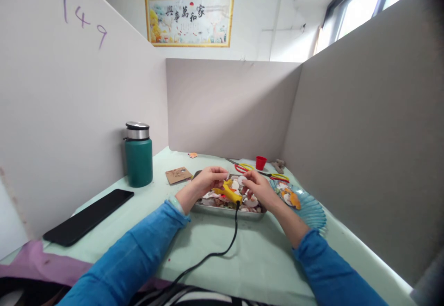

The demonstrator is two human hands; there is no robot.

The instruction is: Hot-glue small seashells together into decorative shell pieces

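My left hand (pixel 210 179) is closed in a pinch above the left side of a metal tray (pixel 229 211). A small whitish, clear-looking piece (pixel 228 175) shows at its fingertips, too small to name. Across from it, my right hand (pixel 259 187) pinches a flat white disc (pixel 242 180) that may be a shell. Between and below both hands a yellow glue gun (pixel 231 192) lies over the tray, its black cord (pixel 222 253) running toward me. Mixed shells and small bits (pixel 250 201) fill the tray, partly hidden by my hands and the glue gun.
On the left stand a green bottle (pixel 138 162) and a black phone-like slab (pixel 89 217). A brown card (pixel 178 175) lies beyond. Behind the tray are scissors (pixel 245 167) and a red cup (pixel 261 162). A blue ribbed plate (pixel 312 210) holds pieces at right. Grey panels (pixel 229 107) enclose the table.
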